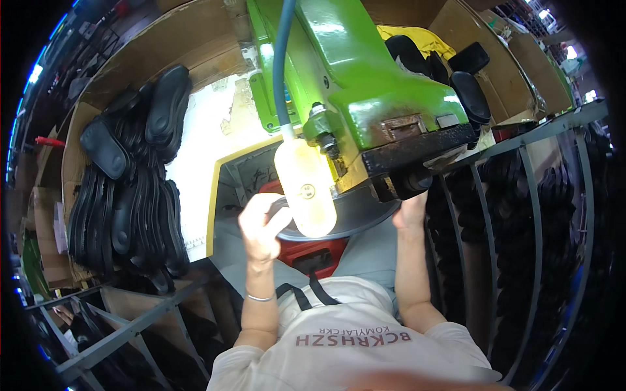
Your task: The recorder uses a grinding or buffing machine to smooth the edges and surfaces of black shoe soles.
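Observation:
A long black piece with a rounded edge (365, 221), which looks like a shoe sole, spans the gap between my hands under the head of a green machine (372, 91). My left hand (259, 228) pinches its left end between thumb and fingers. At the right end my right hand (409, 214) is closed on the rim, its fingers partly hidden by the machine head. A glowing pale yellow oval lamp (305, 189) on a blue-grey cable hangs in front and covers part of the piece.
At the left, a cardboard box (208, 39) backs a heap of black sole-shaped pieces (124, 215) on a white, yellow-edged table (195, 150). Another box (495, 85) at the right holds black pieces and yellow cloth. Metal racks (535, 215) with dark stacks flank me.

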Demonstrator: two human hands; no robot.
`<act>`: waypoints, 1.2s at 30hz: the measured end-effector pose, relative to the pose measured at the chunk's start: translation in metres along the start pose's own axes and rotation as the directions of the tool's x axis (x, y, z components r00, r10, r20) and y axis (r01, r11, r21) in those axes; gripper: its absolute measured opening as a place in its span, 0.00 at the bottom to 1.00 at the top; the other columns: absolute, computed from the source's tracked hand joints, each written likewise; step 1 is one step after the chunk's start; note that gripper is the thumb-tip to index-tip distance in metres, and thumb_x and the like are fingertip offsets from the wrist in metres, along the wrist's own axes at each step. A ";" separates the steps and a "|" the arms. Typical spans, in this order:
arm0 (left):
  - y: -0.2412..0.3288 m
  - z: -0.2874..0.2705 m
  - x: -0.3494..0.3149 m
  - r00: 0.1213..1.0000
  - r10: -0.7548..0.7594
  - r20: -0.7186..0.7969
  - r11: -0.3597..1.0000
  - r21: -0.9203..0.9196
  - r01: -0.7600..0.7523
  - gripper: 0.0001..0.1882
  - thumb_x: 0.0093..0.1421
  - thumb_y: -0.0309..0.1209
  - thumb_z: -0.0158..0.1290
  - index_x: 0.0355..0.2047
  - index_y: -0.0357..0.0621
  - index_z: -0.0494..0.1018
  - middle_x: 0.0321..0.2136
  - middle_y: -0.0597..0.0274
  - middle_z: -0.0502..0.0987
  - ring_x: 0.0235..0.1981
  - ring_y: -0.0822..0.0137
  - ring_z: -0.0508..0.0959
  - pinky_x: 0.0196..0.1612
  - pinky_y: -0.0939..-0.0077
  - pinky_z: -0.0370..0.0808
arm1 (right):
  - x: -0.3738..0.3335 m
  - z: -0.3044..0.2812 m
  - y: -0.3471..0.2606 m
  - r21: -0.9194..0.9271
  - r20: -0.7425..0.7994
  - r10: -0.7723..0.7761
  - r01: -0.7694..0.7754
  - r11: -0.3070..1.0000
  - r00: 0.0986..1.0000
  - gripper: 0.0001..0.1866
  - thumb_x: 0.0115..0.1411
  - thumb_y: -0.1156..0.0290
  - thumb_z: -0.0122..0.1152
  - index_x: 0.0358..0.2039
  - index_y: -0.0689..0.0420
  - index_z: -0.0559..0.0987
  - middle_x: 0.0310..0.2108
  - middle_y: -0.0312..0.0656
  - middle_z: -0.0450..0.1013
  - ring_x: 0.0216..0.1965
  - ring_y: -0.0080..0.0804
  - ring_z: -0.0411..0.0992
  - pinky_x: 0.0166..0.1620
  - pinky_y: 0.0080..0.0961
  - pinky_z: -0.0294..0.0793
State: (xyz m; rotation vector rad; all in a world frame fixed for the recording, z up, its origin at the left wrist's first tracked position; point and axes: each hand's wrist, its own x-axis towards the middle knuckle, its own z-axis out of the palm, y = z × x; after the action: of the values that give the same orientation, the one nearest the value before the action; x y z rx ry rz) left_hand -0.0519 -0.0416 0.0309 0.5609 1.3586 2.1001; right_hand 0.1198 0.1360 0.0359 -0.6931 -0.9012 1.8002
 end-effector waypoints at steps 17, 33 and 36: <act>-0.040 0.029 -0.031 0.948 -0.169 0.269 0.919 0.391 0.053 0.10 0.55 0.25 0.57 0.36 0.34 0.72 0.30 0.67 0.75 0.31 0.77 0.72 0.37 0.81 0.70 | -0.031 0.014 0.050 -0.295 0.229 -0.030 0.099 0.950 0.973 0.24 0.47 0.80 0.68 0.44 0.63 0.71 0.38 0.42 0.74 0.40 0.24 0.72 0.45 0.23 0.72; -0.051 0.041 -0.021 0.980 0.092 0.177 0.875 0.455 -0.164 0.16 0.52 0.17 0.58 0.41 0.32 0.69 0.32 0.62 0.75 0.33 0.76 0.74 0.37 0.85 0.72 | -0.062 -0.086 -0.037 -0.294 -0.058 0.088 -0.102 0.950 0.994 0.16 0.50 0.78 0.63 0.41 0.63 0.72 0.37 0.37 0.70 0.39 0.22 0.69 0.44 0.18 0.67; -0.031 0.032 -0.017 0.983 0.033 0.183 0.948 0.306 -0.088 0.18 0.50 0.15 0.59 0.41 0.32 0.70 0.34 0.60 0.75 0.35 0.73 0.74 0.40 0.81 0.72 | -0.027 -0.064 -0.042 -0.337 0.032 0.115 -0.097 0.937 0.993 0.15 0.51 0.76 0.63 0.40 0.63 0.72 0.34 0.36 0.71 0.36 0.20 0.69 0.42 0.17 0.69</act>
State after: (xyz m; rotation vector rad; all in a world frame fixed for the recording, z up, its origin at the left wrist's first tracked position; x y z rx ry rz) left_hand -0.0125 -0.0210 0.0149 0.9065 1.5974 1.8397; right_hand 0.2014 0.1389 0.0363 -0.9280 -1.2436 1.7829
